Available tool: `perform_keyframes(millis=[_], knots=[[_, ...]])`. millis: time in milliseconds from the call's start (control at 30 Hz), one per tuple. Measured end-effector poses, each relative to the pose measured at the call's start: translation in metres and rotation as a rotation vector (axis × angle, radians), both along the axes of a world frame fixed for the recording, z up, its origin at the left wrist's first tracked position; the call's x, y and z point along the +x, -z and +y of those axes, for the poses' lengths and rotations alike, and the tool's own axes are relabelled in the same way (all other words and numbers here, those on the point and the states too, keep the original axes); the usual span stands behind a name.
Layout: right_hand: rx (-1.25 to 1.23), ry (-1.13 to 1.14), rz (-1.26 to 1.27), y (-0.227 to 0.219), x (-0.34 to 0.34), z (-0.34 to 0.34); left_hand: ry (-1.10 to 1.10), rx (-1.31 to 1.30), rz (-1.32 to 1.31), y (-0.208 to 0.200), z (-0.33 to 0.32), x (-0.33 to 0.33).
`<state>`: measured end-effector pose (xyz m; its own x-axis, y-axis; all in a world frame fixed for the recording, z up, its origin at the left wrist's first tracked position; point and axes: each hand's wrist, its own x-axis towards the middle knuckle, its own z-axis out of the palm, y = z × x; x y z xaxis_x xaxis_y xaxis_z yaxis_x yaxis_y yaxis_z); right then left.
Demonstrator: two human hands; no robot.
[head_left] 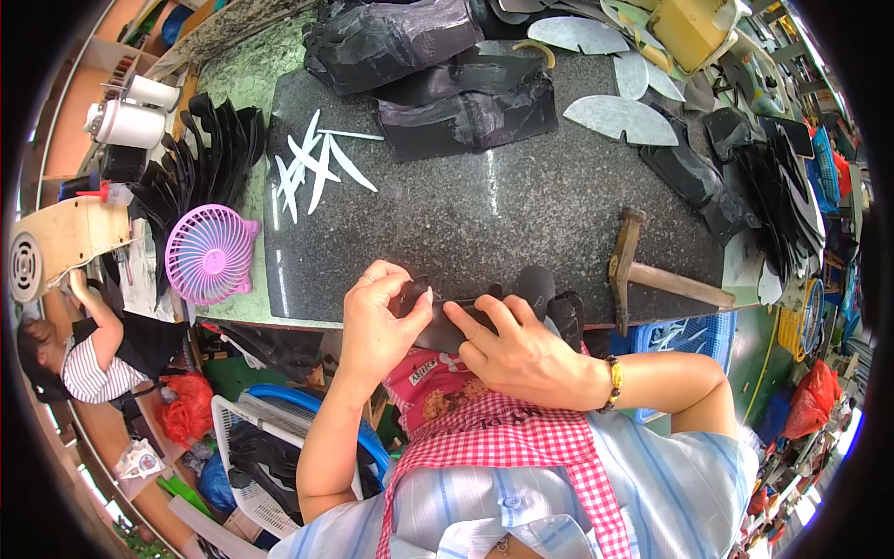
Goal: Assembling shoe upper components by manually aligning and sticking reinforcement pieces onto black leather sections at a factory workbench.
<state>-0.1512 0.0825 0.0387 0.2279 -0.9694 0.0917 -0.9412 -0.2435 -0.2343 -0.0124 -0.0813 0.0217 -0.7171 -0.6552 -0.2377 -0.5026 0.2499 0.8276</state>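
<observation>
The black piece you are working on is at the lower centre of the frame, along the near edge of the dark stone slab. Your left hand has one end pinched, thumb closed against the fingers; your right hand lies over the other part with its fingers bent, and since its thumb is hidden I cannot tell whether it grips or only presses. Judging by both hands being on it, this piece is partway through, not finished. Just right of your hands lies the hammer, out of your grasp. White strips lie loose at the upper left of the slab, seemingly unused. Farther out, shaped black pieces are heaped at the top centre, pale curved pieces lie at the upper right, and black sheets stand bunched at the left; which are done and which remain, I cannot tell
</observation>
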Motion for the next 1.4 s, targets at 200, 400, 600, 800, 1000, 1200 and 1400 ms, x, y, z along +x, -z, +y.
perform_keyframes(millis=[200,400,600,800,1000,1200,1400], knots=[[0.056,-0.051,0.019,-0.004,-0.002,-0.005,-0.014,-0.049,0.116,0.000,0.005,0.006],[0.067,-0.064,0.067,-0.009,-0.001,-0.012,-0.001,-0.223,0.145,0.000,0.005,0.011],[0.277,-0.099,-0.100,-0.024,-0.026,-0.019,0.219,-0.461,0.274,-0.016,0.047,0.007],[0.083,0.525,-0.556,-0.026,-0.059,0.019,0.308,-0.643,0.037,-0.015,0.069,-0.009],[-0.211,0.668,-0.572,-0.008,-0.043,0.012,0.390,-0.571,0.177,-0.010,0.066,-0.038],[0.030,0.392,-0.331,-0.006,-0.032,0.044,0.274,-0.392,0.037,-0.017,0.052,-0.062],[-0.271,0.318,-0.277,-0.020,-0.041,0.033,0.295,-0.423,-0.025,-0.026,0.051,-0.063]])
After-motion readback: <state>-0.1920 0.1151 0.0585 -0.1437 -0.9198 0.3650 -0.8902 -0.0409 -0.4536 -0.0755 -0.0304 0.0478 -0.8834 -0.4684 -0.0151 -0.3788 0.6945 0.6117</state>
